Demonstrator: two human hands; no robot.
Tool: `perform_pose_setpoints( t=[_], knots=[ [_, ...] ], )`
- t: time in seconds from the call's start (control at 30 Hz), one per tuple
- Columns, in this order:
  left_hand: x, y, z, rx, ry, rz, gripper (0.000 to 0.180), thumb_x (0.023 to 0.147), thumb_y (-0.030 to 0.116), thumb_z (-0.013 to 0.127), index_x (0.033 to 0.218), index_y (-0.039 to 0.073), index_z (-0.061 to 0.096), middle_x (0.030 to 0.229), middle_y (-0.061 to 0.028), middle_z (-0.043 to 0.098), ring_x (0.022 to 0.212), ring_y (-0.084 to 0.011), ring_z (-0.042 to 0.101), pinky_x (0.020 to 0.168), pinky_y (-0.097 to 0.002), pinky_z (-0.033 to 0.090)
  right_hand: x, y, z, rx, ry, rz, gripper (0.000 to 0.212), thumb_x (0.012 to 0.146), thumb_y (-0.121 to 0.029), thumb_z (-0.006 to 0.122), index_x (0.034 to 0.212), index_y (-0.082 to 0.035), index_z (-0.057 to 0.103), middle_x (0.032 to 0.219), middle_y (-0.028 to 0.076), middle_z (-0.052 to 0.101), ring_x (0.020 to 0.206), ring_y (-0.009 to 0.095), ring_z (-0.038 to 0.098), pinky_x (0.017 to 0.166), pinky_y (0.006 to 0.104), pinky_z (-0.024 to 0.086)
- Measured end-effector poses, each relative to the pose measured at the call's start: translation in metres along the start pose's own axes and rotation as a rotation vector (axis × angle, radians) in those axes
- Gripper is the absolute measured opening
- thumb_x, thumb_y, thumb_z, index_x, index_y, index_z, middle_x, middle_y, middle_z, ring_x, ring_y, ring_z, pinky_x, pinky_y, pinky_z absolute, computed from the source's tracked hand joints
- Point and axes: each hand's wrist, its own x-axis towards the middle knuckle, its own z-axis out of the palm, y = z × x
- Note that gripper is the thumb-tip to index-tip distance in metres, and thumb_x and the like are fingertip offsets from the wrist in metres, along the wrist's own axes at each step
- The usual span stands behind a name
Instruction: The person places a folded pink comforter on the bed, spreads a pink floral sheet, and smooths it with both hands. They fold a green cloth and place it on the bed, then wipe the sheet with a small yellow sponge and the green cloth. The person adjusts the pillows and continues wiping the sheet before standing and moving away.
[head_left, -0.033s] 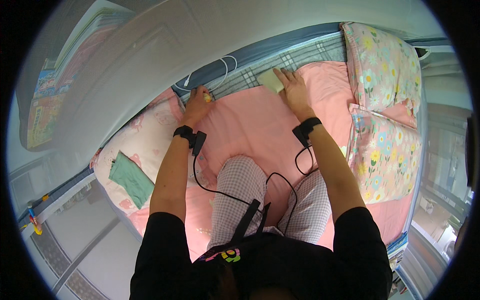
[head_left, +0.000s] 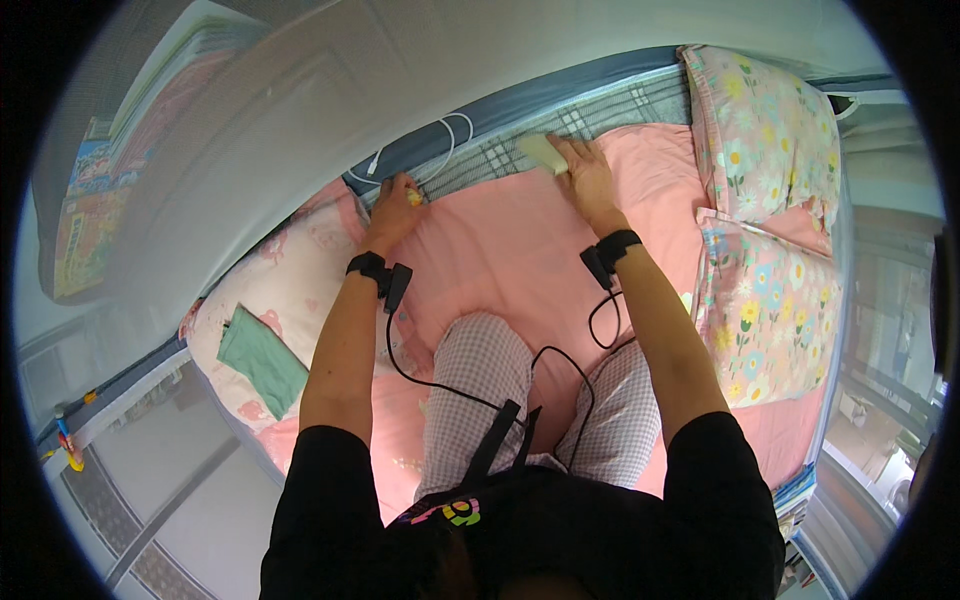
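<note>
My right hand (head_left: 590,185) pinches a pale yellow-green flat pad (head_left: 541,153) by its right end. The pad tilts over the grey plaid mattress edge (head_left: 500,155), and its exact kind I cannot make out. At the far left of the pink sheet (head_left: 490,250), my left hand (head_left: 396,214) is closed beside the plaid strip. A small yellow thing (head_left: 414,198) shows at its thumb side; most of it is hidden by the fingers. Each wrist wears a black strap with a small device and a cable.
Beyond my left hand a white cable (head_left: 455,125) loops over the grey-blue bed edge. Two flowered pillows (head_left: 765,290) lie at the right. On the left, a green folded cloth (head_left: 262,362) rests on a pale pink pillow (head_left: 290,260). White netting (head_left: 330,90) hangs around the bed.
The pale pad in my right hand has tipped and looks narrower. The right wrist has turned slightly, while my left hand stays where it was.
</note>
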Motion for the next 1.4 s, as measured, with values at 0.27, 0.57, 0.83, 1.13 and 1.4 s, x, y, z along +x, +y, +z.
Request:
perform_pose_setpoints(
  t=[0.27,0.57,0.83,1.13,1.4],
  knots=[
    [0.0,0.003,0.003,0.023,0.005,-0.054,0.041,0.075,0.024,0.068,0.11,0.014,0.048,0.113,-0.0182,0.051,0.103,-0.0435,0.056,0.088,-0.0488,0.047,0.0,-0.014,-0.041,1.512,0.018,0.692,0.031,0.091,-0.016,0.067,0.116,0.001,0.062,0.109,0.005,0.067,0.098,0.012,0.062,0.087,0.026,0.048],
    [-0.059,0.121,-0.017,-0.543,0.003,0.353,0.019,0.088,0.018,0.067,0.101,0.005,0.063,0.089,-0.0042,0.058,0.083,-0.0171,0.055,0.075,-0.0295,0.046,-0.084,-0.066,-0.124,1.866,-0.106,0.718,0.042,0.1,-0.035,0.05,0.124,0.0,0.054,0.112,0.007,0.064,0.1,0.016,0.062,0.089,0.032,0.05],
    [-0.182,0.261,-0.012,-0.887,-0.547,0.373,0.03,0.087,0.013,0.069,0.113,0.001,0.06,0.095,0.0007,0.06,0.084,-0.0072,0.053,0.076,-0.023,0.044,-0.14,-0.11,-0.167,1.887,-0.026,0.88,0.054,0.101,-0.048,0.041,0.127,-0.003,0.053,0.111,0.009,0.063,0.098,0.019,0.063,0.085,0.034,0.053],
    [-0.233,0.269,-0.011,-0.734,-0.557,0.505,0.025,0.086,0.01,0.068,0.106,-0.002,0.061,0.094,-0.0017,0.062,0.085,-0.0075,0.055,0.075,-0.0233,0.046,-0.193,-0.119,-0.176,2.307,-0.229,0.934,0.038,0.1,-0.032,0.042,0.105,0.001,0.06,0.07,0.003,0.058,0.042,0.006,0.04,0.041,0.0205,0.031],
    [-0.252,0.271,-0.002,-0.879,-0.646,0.454,0.025,0.089,0.013,0.065,0.109,-0.002,0.061,0.092,-0.0016,0.062,0.082,-0.0067,0.055,0.072,-0.0234,0.046,-0.218,-0.134,-0.194,2.323,-0.183,0.805,0.048,0.102,-0.042,0.039,0.106,0.001,0.059,0.067,0.002,0.054,0.041,0.008,0.037,0.043,0.0216,0.032]
  ],
)
